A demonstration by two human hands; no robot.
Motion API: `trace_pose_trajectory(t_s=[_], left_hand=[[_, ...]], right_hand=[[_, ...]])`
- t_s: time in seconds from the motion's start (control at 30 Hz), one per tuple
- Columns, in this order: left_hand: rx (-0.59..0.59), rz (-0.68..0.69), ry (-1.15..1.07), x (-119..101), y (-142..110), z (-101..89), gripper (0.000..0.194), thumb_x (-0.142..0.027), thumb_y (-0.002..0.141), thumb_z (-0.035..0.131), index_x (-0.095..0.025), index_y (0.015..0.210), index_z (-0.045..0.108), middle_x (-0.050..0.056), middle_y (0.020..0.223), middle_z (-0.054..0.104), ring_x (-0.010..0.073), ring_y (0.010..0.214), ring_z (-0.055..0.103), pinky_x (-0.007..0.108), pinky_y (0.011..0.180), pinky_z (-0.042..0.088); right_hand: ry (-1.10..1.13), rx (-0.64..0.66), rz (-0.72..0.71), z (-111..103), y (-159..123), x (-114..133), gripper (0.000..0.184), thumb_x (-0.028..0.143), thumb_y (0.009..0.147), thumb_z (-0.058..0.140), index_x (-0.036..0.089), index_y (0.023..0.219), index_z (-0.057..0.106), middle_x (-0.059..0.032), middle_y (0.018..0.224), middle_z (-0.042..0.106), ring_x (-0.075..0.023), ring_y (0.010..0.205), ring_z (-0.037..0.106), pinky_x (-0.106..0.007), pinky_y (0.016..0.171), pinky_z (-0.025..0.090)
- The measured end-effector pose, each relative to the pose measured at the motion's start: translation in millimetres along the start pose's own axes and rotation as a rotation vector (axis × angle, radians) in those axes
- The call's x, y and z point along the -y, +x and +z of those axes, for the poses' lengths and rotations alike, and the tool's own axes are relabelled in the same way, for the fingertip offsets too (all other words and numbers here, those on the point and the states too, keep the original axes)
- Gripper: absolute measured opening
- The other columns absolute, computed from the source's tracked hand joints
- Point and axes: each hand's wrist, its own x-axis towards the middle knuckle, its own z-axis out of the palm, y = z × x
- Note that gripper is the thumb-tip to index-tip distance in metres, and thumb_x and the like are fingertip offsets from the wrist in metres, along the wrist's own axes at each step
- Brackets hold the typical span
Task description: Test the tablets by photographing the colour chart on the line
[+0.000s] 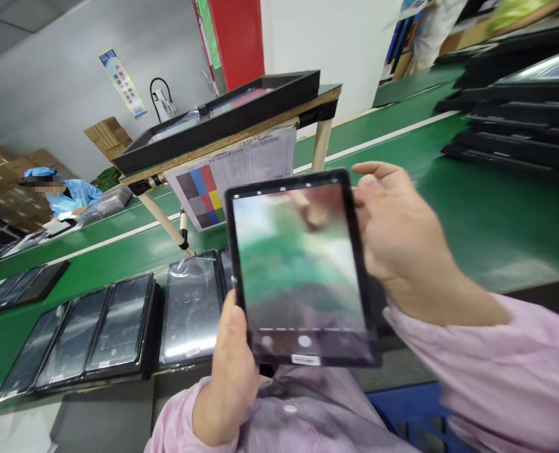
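A black-framed tablet [303, 270] is held upright in front of me, its screen lit with a camera view of blurred green and white shapes. My left hand [232, 365] grips its lower left edge, thumb along the side. At the upper right edge, my right hand [393, 226] is closed on the frame with bent fingers; part of them is hidden behind the tablet. Behind it, a color chart sheet [204, 195] hangs from a small raised shelf [242, 132]. Left of the tablet, a film-covered tablet [192, 308] lies in a black tray.
Another tray with several tablets [95, 333] lies on the green bench [510, 207], and a further tray [24, 286] sits farther left. Stacked black trays [525, 126] stand at the right. A person in blue [72, 192] works at the far left. A blue crate [412, 409] is below.
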Motion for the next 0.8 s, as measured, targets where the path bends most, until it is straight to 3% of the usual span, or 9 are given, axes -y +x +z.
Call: trace_pose_trajectory(t_s=[0.07, 0.13, 0.2, 0.27, 0.33, 0.4, 0.47, 0.6, 0.8], left_hand=[[-0.106, 0.040, -0.101, -8.3, 2.4, -7.8, 0.062, -0.072, 0.080, 0.062, -0.024, 0.119, 0.065, 0.009, 0.110, 0.073, 0.0270, 0.100, 0.071, 0.043, 0.090, 0.057], [-0.181, 0.081, -0.167, -12.1, 6.9, -17.6, 0.067, -0.077, 0.073, 0.064, -0.025, 0.115, 0.063, 0.007, 0.100, 0.074, 0.0254, 0.089, 0.072, 0.041, 0.079, 0.060], [-0.225, 0.156, -0.155, -9.6, 12.1, -29.6, 0.069, -0.079, 0.073, 0.062, -0.026, 0.117, 0.061, 0.006, 0.097, 0.073, 0.0238, 0.083, 0.072, 0.037, 0.073, 0.060], [-0.237, 0.301, -0.061, -1.8, 16.7, -42.7, 0.067, -0.076, 0.078, 0.060, -0.025, 0.121, 0.059, 0.006, 0.100, 0.071, 0.0224, 0.084, 0.071, 0.034, 0.072, 0.059], [-0.230, 0.483, 0.143, 7.5, 19.9, -54.4, 0.069, -0.070, 0.080, 0.063, -0.023, 0.130, 0.055, 0.010, 0.109, 0.068, 0.0239, 0.095, 0.069, 0.035, 0.081, 0.058], [-0.227, 0.631, 0.417, 14.0, 21.0, -62.2, 0.082, -0.063, 0.077, 0.071, -0.020, 0.141, 0.044, 0.015, 0.128, 0.060, 0.0283, 0.115, 0.063, 0.039, 0.096, 0.052], [-0.206, 0.696, 0.687, 15.6, 20.3, -65.0, 0.104, -0.057, 0.071, 0.079, -0.018, 0.152, 0.028, 0.021, 0.146, 0.045, 0.0342, 0.134, 0.049, 0.046, 0.109, 0.043], [-0.183, 0.710, 1.025, 11.1, 17.7, -61.7, 0.127, -0.049, 0.066, 0.084, -0.016, 0.159, 0.004, 0.027, 0.159, 0.021, 0.0422, 0.149, 0.024, 0.059, 0.117, 0.030], [-0.220, 0.686, 1.142, 13.2, 18.6, -55.8, 0.135, -0.050, 0.065, 0.084, -0.015, 0.159, -0.006, 0.030, 0.161, 0.012, 0.0462, 0.150, 0.017, 0.064, 0.114, 0.032]], right_hand=[[0.108, 0.072, -0.010, 16.6, -16.5, -4.0, 0.029, 0.037, 0.085, 0.071, 0.026, 0.104, 0.053, 0.0060, 0.069, 0.056, -0.0059, 0.046, 0.046, -0.014, 0.036, 0.035], [0.156, 0.270, 0.034, 25.4, -33.2, -12.0, 0.041, 0.049, 0.081, 0.074, 0.028, 0.111, 0.055, 0.0030, 0.081, 0.062, -0.0093, 0.057, 0.056, -0.019, 0.042, 0.045], [0.146, 0.466, 0.091, 29.3, -47.6, -23.5, 0.051, 0.058, 0.084, 0.067, 0.030, 0.125, 0.055, -0.0020, 0.106, 0.066, -0.0158, 0.085, 0.067, -0.026, 0.064, 0.059], [0.125, 0.545, 0.098, 31.9, -57.0, -36.5, 0.053, 0.061, 0.091, 0.057, 0.034, 0.136, 0.050, -0.0031, 0.128, 0.062, -0.0200, 0.113, 0.063, -0.034, 0.086, 0.059], [0.118, 0.512, 0.088, 34.9, -59.8, -49.1, 0.050, 0.063, 0.094, 0.049, 0.035, 0.136, 0.049, -0.0020, 0.134, 0.059, -0.0216, 0.123, 0.059, -0.038, 0.094, 0.057], [0.100, 0.456, 0.093, 37.4, -57.2, -60.0, 0.050, 0.068, 0.093, 0.046, 0.032, 0.127, 0.053, -0.0025, 0.126, 0.064, -0.0228, 0.120, 0.062, -0.039, 0.090, 0.059], [0.071, 0.405, 0.096, 38.4, -51.9, -68.7, 0.049, 0.069, 0.092, 0.047, 0.028, 0.116, 0.058, -0.0034, 0.116, 0.068, -0.0232, 0.112, 0.065, -0.038, 0.083, 0.060], [0.055, 0.321, 0.070, 35.2, -44.4, -79.3, 0.042, 0.065, 0.091, 0.054, 0.027, 0.108, 0.061, -0.0026, 0.112, 0.069, -0.0222, 0.110, 0.066, -0.035, 0.086, 0.059], [0.086, 0.346, 0.086, 32.4, -43.6, -79.8, 0.043, 0.067, 0.088, 0.057, 0.027, 0.103, 0.061, -0.0021, 0.112, 0.070, -0.0246, 0.116, 0.063, -0.040, 0.089, 0.060]])
